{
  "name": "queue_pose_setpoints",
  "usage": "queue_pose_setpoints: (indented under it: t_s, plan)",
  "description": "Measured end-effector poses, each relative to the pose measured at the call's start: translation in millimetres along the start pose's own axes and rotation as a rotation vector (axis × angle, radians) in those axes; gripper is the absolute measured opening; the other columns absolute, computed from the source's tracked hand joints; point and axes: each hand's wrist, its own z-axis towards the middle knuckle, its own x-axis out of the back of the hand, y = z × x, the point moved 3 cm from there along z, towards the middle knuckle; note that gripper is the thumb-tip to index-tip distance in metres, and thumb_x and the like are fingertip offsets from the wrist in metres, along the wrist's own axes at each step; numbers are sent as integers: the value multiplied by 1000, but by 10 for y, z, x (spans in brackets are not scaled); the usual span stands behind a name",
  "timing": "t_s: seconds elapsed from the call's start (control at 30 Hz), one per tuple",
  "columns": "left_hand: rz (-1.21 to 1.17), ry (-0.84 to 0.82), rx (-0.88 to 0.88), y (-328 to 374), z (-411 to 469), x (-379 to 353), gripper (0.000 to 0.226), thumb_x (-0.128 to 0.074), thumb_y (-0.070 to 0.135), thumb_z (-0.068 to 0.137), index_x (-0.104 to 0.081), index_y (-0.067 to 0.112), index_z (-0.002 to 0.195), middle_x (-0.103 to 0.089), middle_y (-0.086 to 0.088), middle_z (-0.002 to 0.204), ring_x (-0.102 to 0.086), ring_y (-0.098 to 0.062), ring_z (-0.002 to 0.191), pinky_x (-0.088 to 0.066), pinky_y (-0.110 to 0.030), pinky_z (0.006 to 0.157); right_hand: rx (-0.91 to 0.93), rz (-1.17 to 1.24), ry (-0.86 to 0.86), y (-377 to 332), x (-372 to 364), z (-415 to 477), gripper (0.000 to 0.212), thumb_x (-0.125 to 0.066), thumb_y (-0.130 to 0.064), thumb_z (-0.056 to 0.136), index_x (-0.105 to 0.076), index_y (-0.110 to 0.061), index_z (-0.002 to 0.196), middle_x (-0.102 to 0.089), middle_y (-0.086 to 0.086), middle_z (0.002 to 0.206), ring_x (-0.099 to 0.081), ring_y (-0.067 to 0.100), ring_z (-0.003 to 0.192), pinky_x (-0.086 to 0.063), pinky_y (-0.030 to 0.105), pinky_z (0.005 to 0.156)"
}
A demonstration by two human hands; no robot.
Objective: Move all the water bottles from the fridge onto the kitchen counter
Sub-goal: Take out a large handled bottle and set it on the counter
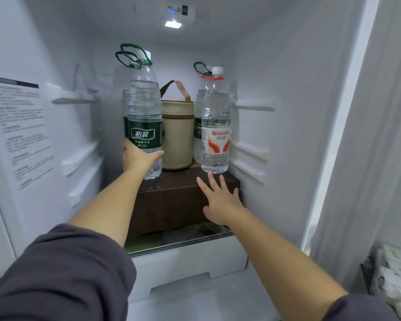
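- The fridge [287,89] stood open, with a printed sheet [21,130] stuck on its left inner wall and a lamp [173,24] lit in the ceiling.
- The left hand [137,158] was curled round the lower part of the front green-labelled bottle [145,112], with the thumb lying across the front just under the label.
- That bottle was upright at the front left corner of the brown box [171,205]; whether its base rested on the box could not be told.
- A second green-labelled bottle [125,100] stood right behind it, mostly hidden, its green carry loop showing above.
- A beige round bag [177,135] with a brown handle sat on the box between the two pairs of bottles.
- The rear right bottle [198,126], with a green label and a green loop, stood behind the red-labelled bottle [215,126].
- The red-labelled bottle stood upright at the front right edge of the box, with a white cap and a red collar.
- The right hand [220,205] was spread, with the fingers straight and holding nothing. Its fingertips [210,176] were just beneath the red-labelled bottle's base, in front of the box.
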Motion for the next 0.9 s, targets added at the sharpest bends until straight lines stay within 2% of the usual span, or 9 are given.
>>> queue_pose_setpoints:
  t_s: [0.07, 0.17, 0.4, 0.53, 0.7, 0.77, 0.83, 0.9]
  plan:
    - [-9, 18, -18, 18, -37, 34, 86, -86, 36, 65, -38, 9, 132, -54, -13, 129, -53, -34, 120, -46, -44, 94, -5, 12, -2, 0, -10, -6, 86, -50, -20, 97, 12, -42, 153, 26, -3, 161, 22, 29, 148, -1, 63, 117]
    - [-16, 19, -53, 46, -163, 123, 85, -86, 38, 64, -39, 10, 130, -56, -12, 126, -56, -33, 116, -48, -42, 90, -4, 25, 2, -3, -12, -12, 87, -51, -20, 97, 11, -43, 153, 25, -3, 161, 21, 29, 148, -4, 63, 117]
    - [-4, -74, -156, 216, -538, 347, 88, -88, 37, 63, -39, 13, 131, -57, -7, 129, -55, -28, 119, -46, -40, 95, -5, 57, -43, -16, 58, -33, 88, -53, -19, 95, 9, -43, 153, 25, -4, 161, 21, 29, 148, -13, 62, 116]
    - [-17, -124, -146, 234, -654, 385, 91, -89, 39, 62, -38, 12, 133, -56, -6, 131, -55, -27, 120, -45, -38, 96, -14, 59, -51, -19, 58, -8, 89, -53, -17, 95, 10, -43, 153, 25, -5, 161, 21, 29, 148, -26, 58, 115]
    - [-32, -189, -128, 155, -669, 378, 94, -86, 44, 64, -35, 12, 135, -55, -7, 134, -55, -27, 120, -46, -38, 96, -12, 37, -63, -27, 74, 2, 88, -52, -16, 96, 9, -42, 153, 24, -5, 161, 20, 28, 149, -33, 53, 113]
    - [-26, -213, -138, 123, -670, 372, 94, -86, 44, 65, -33, 13, 137, -53, -6, 136, -53, -27, 122, -45, -38, 96, -9, 34, -100, -29, 108, 6, 87, -53, -18, 96, 8, -42, 154, 23, -5, 162, 19, 28, 149, -33, 52, 114]
    - [-34, -221, -149, 95, -679, 370, 96, -85, 46, 64, -32, 15, 137, -52, -6, 137, -51, -26, 124, -45, -40, 98, -7, 47, -166, -38, 185, 22, 85, -54, -21, 96, 4, -41, 154, 18, -4, 163, 16, 29, 150, -26, 54, 117]
    - [-53, -219, -166, 64, -690, 364, 97, -85, 46, 65, -30, 16, 138, -49, -5, 138, -49, -26, 126, -45, -43, 101, -23, 79, -218, -64, 359, 57, 78, -55, -23, 95, -8, -36, 156, 0, 2, 165, -2, 32, 151, -23, 52, 118]
